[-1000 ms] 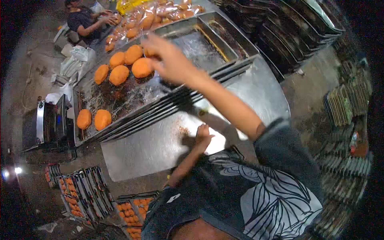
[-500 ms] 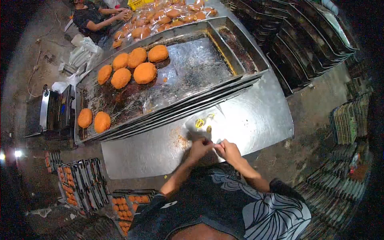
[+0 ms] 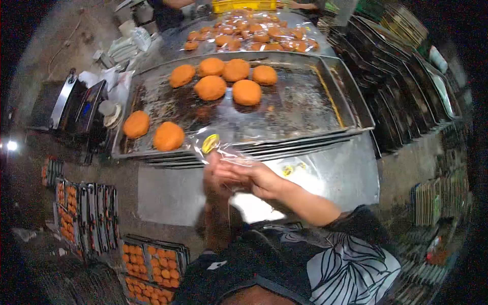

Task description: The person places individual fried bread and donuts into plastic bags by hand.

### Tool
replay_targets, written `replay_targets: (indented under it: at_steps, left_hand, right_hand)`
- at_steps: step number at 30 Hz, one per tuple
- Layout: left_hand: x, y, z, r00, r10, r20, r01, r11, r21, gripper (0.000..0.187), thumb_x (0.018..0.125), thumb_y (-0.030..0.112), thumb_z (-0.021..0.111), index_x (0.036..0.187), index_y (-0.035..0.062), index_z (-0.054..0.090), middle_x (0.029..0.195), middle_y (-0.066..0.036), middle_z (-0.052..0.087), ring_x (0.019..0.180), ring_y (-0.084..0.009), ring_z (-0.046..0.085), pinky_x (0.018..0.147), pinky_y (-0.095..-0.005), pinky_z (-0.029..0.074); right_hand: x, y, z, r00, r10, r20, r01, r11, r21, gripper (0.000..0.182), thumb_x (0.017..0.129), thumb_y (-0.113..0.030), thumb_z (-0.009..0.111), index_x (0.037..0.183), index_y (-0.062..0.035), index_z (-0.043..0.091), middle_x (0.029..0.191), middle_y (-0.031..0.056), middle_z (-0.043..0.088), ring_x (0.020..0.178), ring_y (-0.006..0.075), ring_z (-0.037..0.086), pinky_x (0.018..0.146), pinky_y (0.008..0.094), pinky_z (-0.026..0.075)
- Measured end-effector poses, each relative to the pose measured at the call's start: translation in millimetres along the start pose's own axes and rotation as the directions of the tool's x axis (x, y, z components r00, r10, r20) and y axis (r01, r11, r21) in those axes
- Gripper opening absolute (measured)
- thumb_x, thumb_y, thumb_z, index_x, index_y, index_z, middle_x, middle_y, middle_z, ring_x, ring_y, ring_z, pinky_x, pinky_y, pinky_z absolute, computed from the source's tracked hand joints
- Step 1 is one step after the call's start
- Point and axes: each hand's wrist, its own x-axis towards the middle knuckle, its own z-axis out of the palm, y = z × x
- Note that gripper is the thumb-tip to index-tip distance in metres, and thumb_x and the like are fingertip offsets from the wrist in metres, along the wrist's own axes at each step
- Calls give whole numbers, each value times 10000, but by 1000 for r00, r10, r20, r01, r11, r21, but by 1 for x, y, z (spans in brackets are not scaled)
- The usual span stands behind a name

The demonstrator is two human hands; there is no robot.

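A clear plastic bag with a yellow label [image 3: 210,143] is held up over the front edge of the metal tray [image 3: 300,136]. My right hand [image 3: 256,178] has its fingers closed on the bag. My left hand [image 3: 217,178] is blurred and partly covered by the bag and the right hand; its fingers cannot be made out well. Several orange-brown buns lie on the tray. The nearest bun [image 3: 169,136] is just left of the bag, and another bun [image 3: 247,92] lies farther back.
Bagged buns [image 3: 254,33] are heaped behind the tray, before a yellow crate [image 3: 244,5]. More clear bags with yellow labels [image 3: 288,170] lie on the metal table [image 3: 356,173]. Racks of trays stand at both sides. Parts of other people show at the top.
Both hands have moved up and left, from over the table to the tray's front edge. A bag with a yellow label now shows clearly in them. The view has turned.
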Motion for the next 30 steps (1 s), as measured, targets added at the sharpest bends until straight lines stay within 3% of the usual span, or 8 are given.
replay_targets:
  at_steps: [2, 3, 8, 17, 19, 25, 28, 30]
  left_hand:
    - [-26, 29, 13, 764, 627, -152, -507, 730, 458, 408, 875, 316, 392, 1164, 28, 396, 934, -143, 549, 773, -192, 565, 695, -344, 490]
    - [-36, 37, 40, 480, 857, -190, -681, 500, 535, 394, 887, 262, 365, 1190, 11, 360, 972, -140, 533, 850, -206, 556, 754, -371, 480]
    - [-86, 80, 53, 276, 940, -201, -742, 341, 578, 424, 887, 221, 362, 1263, 47, 270, 1049, -112, 496, 995, -232, 488, 865, -456, 398]
    - [-98, 114, 44, 268, 943, -195, -826, 329, 457, 410, 871, 194, 361, 1255, 71, 284, 1057, -112, 485, 1063, -290, 452, 900, -521, 346]
    - [-83, 112, 51, 319, 947, -46, -878, 313, 361, 392, 871, 192, 358, 1237, 64, 301, 1064, -112, 492, 1061, -305, 455, 919, -541, 329]
    - [5, 27, 77, 443, 886, 136, -832, 349, 432, 360, 842, 140, 349, 1179, 12, 336, 1123, -173, 503, 1150, -337, 373, 956, -537, 279]
    - [41, -22, 42, 295, 791, 536, -645, -249, 723, 362, 859, 165, 356, 1186, 19, 309, 1165, -169, 468, 1136, -308, 400, 954, -529, 285]
    - [40, -38, 57, 650, 382, 656, -470, -477, 743, 377, 863, 184, 382, 1195, 29, 294, 1214, -157, 418, 1144, -268, 397, 962, -496, 293]
  right_hand:
    - [58, -34, 11, 960, 93, 266, 98, 774, -626, 265, 804, -261, 562, 959, -47, 566, 895, 94, 608, 754, 194, 582, 734, 343, 457]
    - [98, -60, 20, 896, -73, 439, 445, 170, -879, 236, 768, -217, 583, 903, -24, 575, 883, 127, 602, 759, 222, 583, 723, 364, 450]
    - [352, -122, -28, 848, -157, 505, 276, -684, -675, 520, 716, -288, 579, 1188, -138, 420, 1006, 174, 510, 949, 342, 469, 809, 426, 394]
    - [210, -113, -84, 947, -72, 313, 207, -608, -766, 544, 665, -273, 646, 1160, -118, 481, 1151, 179, 455, 1105, 381, 376, 915, 424, 330]
    - [158, -112, -89, 921, -389, 28, 103, 173, -980, 559, 639, -214, 662, 1157, -100, 483, 1089, 178, 508, 1012, 365, 457, 879, 414, 353]
    - [17, -40, 23, 454, -687, 568, 322, -468, -823, 657, 532, -38, 606, 1172, -60, 459, 887, 118, 530, 725, 275, 475, 635, 378, 364]
    - [-7, -37, 8, 449, -783, 430, 120, -424, -898, 730, 484, -122, 713, 1154, 13, 457, 889, 106, 548, 732, 245, 486, 665, 326, 386]
    - [-27, -26, -7, 393, -823, 410, 84, -412, -907, 751, 477, -127, 717, 1159, 31, 445, 848, 102, 551, 699, 241, 487, 640, 321, 395]
